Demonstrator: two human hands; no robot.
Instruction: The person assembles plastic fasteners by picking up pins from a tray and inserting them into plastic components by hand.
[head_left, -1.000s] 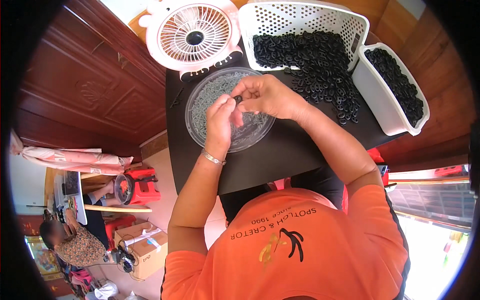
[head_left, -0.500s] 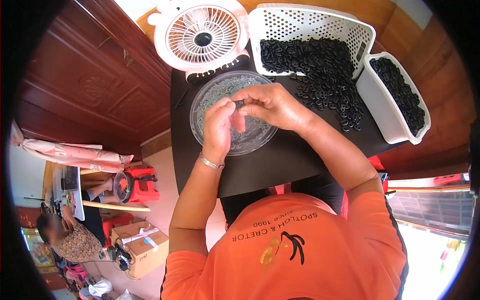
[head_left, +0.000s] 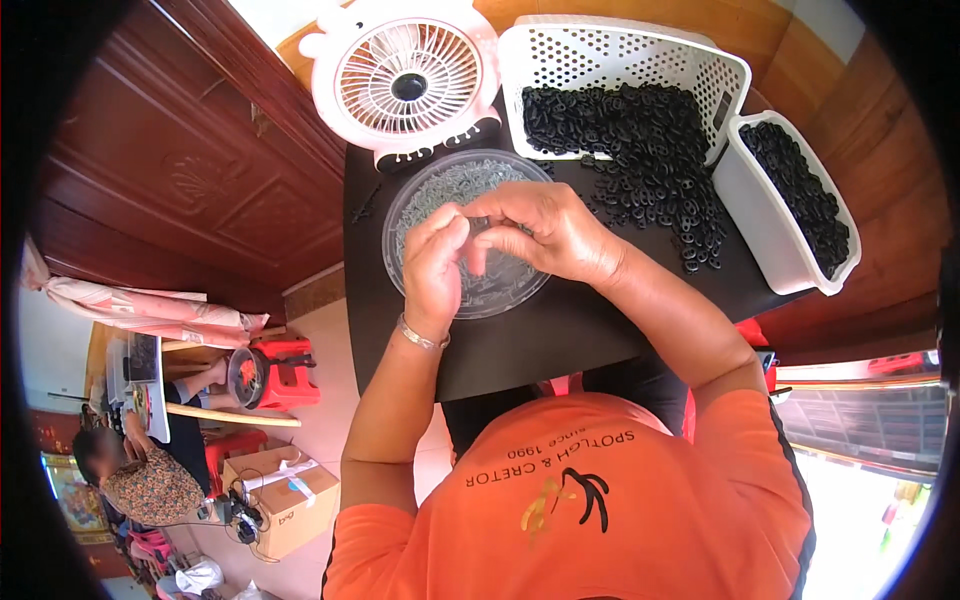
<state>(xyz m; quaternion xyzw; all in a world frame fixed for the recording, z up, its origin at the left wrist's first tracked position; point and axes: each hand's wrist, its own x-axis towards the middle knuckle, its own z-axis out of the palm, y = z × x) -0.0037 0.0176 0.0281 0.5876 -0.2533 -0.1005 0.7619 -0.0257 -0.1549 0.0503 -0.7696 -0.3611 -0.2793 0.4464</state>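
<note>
My left hand (head_left: 436,268) and my right hand (head_left: 562,232) meet above a round clear tray (head_left: 398,268) of small greyish, screw-like pieces (head_left: 450,185). Pinched between the fingertips of both hands is a small dark piece (head_left: 480,225), mostly covered by the fingers, so its exact shape cannot be made out. To the right of the tray, many small black plastic pieces with two holes (head_left: 660,165) spill from a tipped white basket (head_left: 600,55) onto the dark table.
A white bin (head_left: 755,225) of similar black pieces stands at the right. Behind the tray is a pink animal-shaped fan (head_left: 400,85). A few dark bits (head_left: 366,200) lie left of the tray on the black table (head_left: 570,345). Far left, another person (head_left: 150,485) sits near a cardboard box (head_left: 290,505).
My right fingers have shifted slightly around the dark piece, and both hands stay joined over the tray. The view has moved a little, so the table things sit slightly lower.
</note>
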